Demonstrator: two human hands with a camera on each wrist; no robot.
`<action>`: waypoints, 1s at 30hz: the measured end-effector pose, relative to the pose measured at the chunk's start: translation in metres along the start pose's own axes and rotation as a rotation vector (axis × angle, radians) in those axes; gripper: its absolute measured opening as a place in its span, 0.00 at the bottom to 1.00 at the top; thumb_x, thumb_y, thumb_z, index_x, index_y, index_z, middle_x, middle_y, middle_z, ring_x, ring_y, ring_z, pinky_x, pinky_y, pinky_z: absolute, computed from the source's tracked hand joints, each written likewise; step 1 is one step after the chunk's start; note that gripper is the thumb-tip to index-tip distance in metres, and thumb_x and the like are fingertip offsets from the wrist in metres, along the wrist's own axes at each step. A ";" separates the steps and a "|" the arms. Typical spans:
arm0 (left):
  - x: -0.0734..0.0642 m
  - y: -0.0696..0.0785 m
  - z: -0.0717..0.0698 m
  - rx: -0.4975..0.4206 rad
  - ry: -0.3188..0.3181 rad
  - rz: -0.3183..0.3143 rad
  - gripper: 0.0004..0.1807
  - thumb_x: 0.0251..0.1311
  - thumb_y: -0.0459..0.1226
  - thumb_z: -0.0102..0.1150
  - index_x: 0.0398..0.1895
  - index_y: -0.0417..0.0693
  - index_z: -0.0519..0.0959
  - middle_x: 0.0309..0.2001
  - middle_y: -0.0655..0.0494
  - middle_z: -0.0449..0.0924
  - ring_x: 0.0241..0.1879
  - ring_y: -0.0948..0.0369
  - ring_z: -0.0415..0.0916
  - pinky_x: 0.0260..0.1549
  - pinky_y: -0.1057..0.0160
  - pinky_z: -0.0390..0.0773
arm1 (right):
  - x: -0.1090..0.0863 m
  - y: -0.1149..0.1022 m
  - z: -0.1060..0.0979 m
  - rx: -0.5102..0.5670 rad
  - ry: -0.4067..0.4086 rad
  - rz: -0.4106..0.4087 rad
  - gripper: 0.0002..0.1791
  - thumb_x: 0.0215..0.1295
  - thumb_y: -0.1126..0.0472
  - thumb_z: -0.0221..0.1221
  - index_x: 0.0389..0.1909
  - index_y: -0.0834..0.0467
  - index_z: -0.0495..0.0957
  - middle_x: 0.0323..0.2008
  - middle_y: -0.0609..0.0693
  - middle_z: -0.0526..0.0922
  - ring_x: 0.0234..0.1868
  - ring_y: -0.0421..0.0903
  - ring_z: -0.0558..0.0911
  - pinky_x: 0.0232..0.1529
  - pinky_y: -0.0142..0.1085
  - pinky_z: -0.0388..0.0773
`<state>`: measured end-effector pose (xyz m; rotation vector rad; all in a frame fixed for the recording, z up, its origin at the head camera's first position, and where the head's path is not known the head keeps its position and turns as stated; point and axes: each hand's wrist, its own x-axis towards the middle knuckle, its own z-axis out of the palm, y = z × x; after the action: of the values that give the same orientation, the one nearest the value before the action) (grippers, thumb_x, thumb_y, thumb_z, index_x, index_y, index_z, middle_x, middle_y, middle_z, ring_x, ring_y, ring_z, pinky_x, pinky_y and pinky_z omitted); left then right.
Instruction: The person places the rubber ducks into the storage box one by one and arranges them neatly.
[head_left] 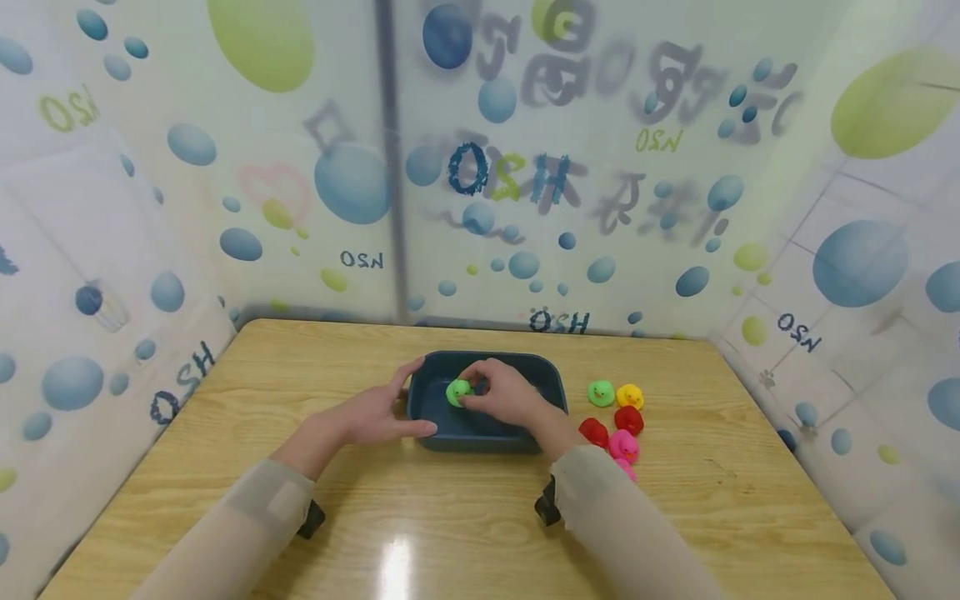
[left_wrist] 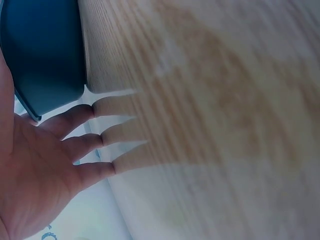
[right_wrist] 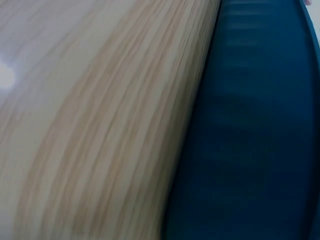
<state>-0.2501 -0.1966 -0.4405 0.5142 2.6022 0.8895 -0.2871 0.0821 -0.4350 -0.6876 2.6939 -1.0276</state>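
A dark blue rectangular tub [head_left: 480, 444] stands on the wooden table. Over its inside, my right hand [head_left: 510, 393] pinches a green toy duck [head_left: 458, 392] between thumb and fingers, near the tub's left end. My left hand [head_left: 375, 414] lies spread at the left end of the tub, thumb by the front corner and a finger by the back corner. In the left wrist view, the fingers of the left hand [left_wrist: 45, 150] stretch out fairly straight beside the tub wall [left_wrist: 47, 60]. The right wrist view shows the tub [right_wrist: 245, 130] but neither the right hand nor the duck.
Right of the tub lies a loose group of toy ducks: a green duck [head_left: 601, 393], a yellow duck [head_left: 630, 396], red ones [head_left: 628, 420] and pink ones [head_left: 624, 447]. My right forearm partly covers the nearest. Printed curtains [head_left: 480, 250] enclose the table's back and sides.
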 end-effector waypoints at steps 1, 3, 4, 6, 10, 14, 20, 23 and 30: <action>0.000 0.000 0.000 0.000 0.000 0.000 0.65 0.66 0.71 0.65 0.92 0.65 0.34 0.79 0.29 0.69 0.78 0.33 0.70 0.75 0.30 0.70 | 0.002 -0.001 0.002 -0.003 -0.005 -0.005 0.18 0.73 0.52 0.72 0.59 0.53 0.86 0.53 0.50 0.86 0.49 0.45 0.81 0.56 0.45 0.83; 0.000 -0.001 0.000 -0.001 0.000 0.000 0.65 0.66 0.71 0.65 0.92 0.65 0.34 0.79 0.29 0.69 0.78 0.33 0.70 0.75 0.30 0.70 | 0.007 -0.002 0.006 -0.014 -0.012 -0.015 0.18 0.73 0.52 0.71 0.59 0.54 0.86 0.53 0.51 0.86 0.51 0.46 0.81 0.57 0.46 0.83; 0.000 -0.001 0.001 0.000 -0.001 0.002 0.65 0.66 0.71 0.65 0.92 0.64 0.34 0.79 0.29 0.69 0.78 0.33 0.70 0.75 0.30 0.70 | 0.009 -0.003 0.008 -0.018 -0.014 -0.014 0.18 0.74 0.53 0.71 0.59 0.54 0.86 0.53 0.51 0.86 0.51 0.46 0.81 0.58 0.47 0.83; 0.001 -0.001 0.001 -0.001 -0.003 0.002 0.65 0.66 0.72 0.65 0.92 0.64 0.34 0.79 0.29 0.68 0.78 0.33 0.69 0.75 0.30 0.70 | 0.013 -0.003 0.011 -0.030 -0.020 -0.012 0.18 0.74 0.53 0.71 0.59 0.54 0.86 0.53 0.50 0.85 0.52 0.45 0.81 0.59 0.47 0.83; 0.000 -0.002 0.002 0.002 -0.006 0.004 0.65 0.66 0.73 0.64 0.92 0.66 0.34 0.80 0.30 0.68 0.78 0.33 0.69 0.75 0.31 0.70 | 0.016 -0.003 0.017 -0.014 -0.037 0.005 0.17 0.74 0.54 0.71 0.59 0.54 0.86 0.53 0.50 0.85 0.53 0.46 0.81 0.61 0.48 0.83; 0.000 -0.001 0.002 0.006 0.000 0.014 0.65 0.67 0.72 0.64 0.92 0.65 0.34 0.79 0.29 0.68 0.78 0.33 0.70 0.75 0.31 0.70 | 0.019 -0.004 0.020 0.004 -0.045 0.010 0.19 0.74 0.54 0.71 0.60 0.56 0.86 0.54 0.52 0.85 0.55 0.48 0.81 0.64 0.50 0.82; 0.001 -0.001 0.002 0.007 0.000 0.001 0.65 0.66 0.72 0.64 0.92 0.67 0.33 0.80 0.29 0.68 0.78 0.32 0.69 0.76 0.30 0.69 | 0.020 -0.002 0.024 -0.013 -0.038 0.041 0.19 0.73 0.58 0.72 0.63 0.54 0.86 0.53 0.52 0.83 0.53 0.47 0.80 0.63 0.50 0.81; 0.002 -0.002 0.003 0.003 0.001 -0.003 0.65 0.66 0.72 0.64 0.92 0.68 0.33 0.80 0.30 0.68 0.78 0.32 0.69 0.76 0.30 0.69 | 0.020 -0.001 0.025 -0.021 -0.032 0.061 0.19 0.75 0.58 0.71 0.63 0.51 0.85 0.52 0.52 0.82 0.51 0.48 0.79 0.62 0.50 0.81; 0.003 -0.005 0.003 0.005 0.003 -0.002 0.65 0.66 0.72 0.64 0.92 0.67 0.32 0.79 0.29 0.69 0.77 0.31 0.70 0.75 0.29 0.69 | 0.021 -0.001 0.028 -0.035 -0.026 0.061 0.19 0.76 0.56 0.70 0.66 0.47 0.86 0.51 0.52 0.82 0.50 0.48 0.80 0.60 0.50 0.81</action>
<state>-0.2522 -0.1971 -0.4464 0.5123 2.6079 0.8847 -0.2966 0.0547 -0.4547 -0.6158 2.6990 -0.9524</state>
